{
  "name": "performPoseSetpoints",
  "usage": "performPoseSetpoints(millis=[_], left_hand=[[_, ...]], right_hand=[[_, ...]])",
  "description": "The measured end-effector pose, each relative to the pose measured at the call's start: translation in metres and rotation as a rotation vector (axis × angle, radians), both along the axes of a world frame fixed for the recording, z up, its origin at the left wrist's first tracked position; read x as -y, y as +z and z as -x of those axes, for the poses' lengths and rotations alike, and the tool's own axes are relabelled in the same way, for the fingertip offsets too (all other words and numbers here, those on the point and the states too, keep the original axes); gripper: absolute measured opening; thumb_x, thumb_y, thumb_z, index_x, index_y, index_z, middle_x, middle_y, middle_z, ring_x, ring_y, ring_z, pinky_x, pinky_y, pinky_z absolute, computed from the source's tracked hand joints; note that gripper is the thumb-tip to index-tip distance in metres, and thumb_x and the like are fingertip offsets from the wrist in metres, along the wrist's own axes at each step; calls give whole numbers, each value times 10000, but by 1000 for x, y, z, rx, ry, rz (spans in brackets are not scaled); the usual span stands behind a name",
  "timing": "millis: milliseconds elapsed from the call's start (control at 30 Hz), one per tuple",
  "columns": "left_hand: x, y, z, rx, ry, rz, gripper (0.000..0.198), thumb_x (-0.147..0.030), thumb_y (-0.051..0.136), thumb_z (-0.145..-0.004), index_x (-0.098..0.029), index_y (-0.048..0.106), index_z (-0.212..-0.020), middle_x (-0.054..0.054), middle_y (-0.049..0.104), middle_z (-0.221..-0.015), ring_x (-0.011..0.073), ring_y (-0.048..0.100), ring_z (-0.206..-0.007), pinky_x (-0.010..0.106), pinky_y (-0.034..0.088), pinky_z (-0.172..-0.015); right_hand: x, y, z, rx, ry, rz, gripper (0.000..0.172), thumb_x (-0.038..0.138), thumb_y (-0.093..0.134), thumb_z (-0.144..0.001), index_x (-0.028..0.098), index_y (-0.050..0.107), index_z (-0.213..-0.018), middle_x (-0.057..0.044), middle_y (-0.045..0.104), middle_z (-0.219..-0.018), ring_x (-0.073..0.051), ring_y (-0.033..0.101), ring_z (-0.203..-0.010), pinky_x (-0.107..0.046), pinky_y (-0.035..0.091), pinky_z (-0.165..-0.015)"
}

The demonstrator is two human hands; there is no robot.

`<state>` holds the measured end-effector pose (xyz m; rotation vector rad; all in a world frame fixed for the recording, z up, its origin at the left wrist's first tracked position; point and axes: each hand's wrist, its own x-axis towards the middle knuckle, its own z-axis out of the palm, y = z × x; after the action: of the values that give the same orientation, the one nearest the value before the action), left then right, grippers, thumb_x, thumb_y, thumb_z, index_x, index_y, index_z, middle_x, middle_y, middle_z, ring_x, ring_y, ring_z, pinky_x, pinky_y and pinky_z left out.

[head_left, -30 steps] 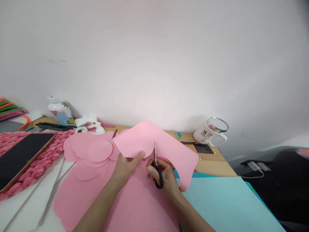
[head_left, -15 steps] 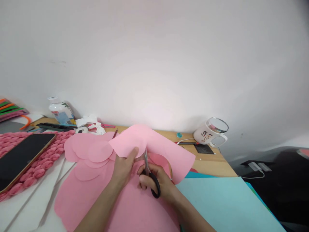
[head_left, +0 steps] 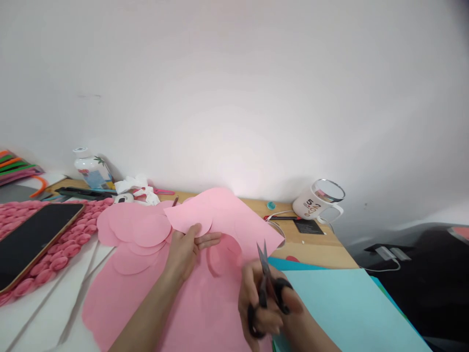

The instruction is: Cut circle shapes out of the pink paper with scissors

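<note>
l. hand (head_left: 183,252) is pinching the light-pink, curve-cut paper sheet (head_left: 227,210) while r. hand (head_left: 271,305) is gripping black-handled steel scissors (head_left: 266,270), parted blades pointing fwd, rt of l. hand.

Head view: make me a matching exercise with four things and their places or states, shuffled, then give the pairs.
1. Scissors
2. Smartphone
3. White mug
4. Left hand

A. Lying on the pink textured mat
B. Holding the pink paper sheet
C. Standing on the wooden desk
D. In the right hand, blades slightly apart

Pairs: 1-D, 2-A, 3-C, 4-B
</note>
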<state>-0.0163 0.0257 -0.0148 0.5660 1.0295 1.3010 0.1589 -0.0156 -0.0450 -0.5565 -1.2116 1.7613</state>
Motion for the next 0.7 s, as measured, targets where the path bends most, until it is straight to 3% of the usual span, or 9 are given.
performPoseSetpoints(millis=[67, 133, 233, 500, 700], left_hand=[[0, 2, -1, 57, 4, -10, 208, -162, 629, -672, -171, 428, -619, 7, 601, -501, 297, 695, -700, 411, 524, -763], [0, 3, -3, 84, 8, -12, 166, -151, 624, -682, -159, 460, -657, 44, 658, -608, 292, 693, -740, 428, 509, -804], [0, 3, -5, 92, -25, -47, 102, -159, 611, -701, -135, 514, -687, 89, 693, -744, 290, 684, -801, 454, 477, -863], [6, 5, -5, 42, -151, -180, 260, -293, 624, -717, -122, 622, -912, 119, 646, -1102, 277, 615, -986, 423, 475, -874], [13, 8, -5, -307, -115, -157, 246, -360, 654, -664, -137, 658, -767, 106, 708, -892, 281, 607, -956, 362, 498, -794]], right_hand=[[-1, -1, 7, -91, 92, 114, 590, 743, 611, -467, 202, 485, -667, 108, 367, -400, -75, 405, -371, -289, 476, -524], [-5, 4, 15, -101, 38, 206, 483, 617, 663, -590, 201, 507, -780, 75, 420, -526, -83, 437, -464, -283, 474, -580], [-12, 12, 25, -74, -27, 211, 362, 498, 646, -704, 181, 524, -828, 35, 470, -598, -104, 464, -545, -286, 461, -613], [-9, 13, 27, 156, 10, 105, 331, 470, 624, -724, 149, 548, -724, 22, 504, -544, -104, 468, -506, -303, 461, -619], [-9, 14, 26, 230, -93, 8, 272, 408, 637, -731, 162, 578, -830, 15, 505, -611, -123, 469, -577, -281, 403, -605]])
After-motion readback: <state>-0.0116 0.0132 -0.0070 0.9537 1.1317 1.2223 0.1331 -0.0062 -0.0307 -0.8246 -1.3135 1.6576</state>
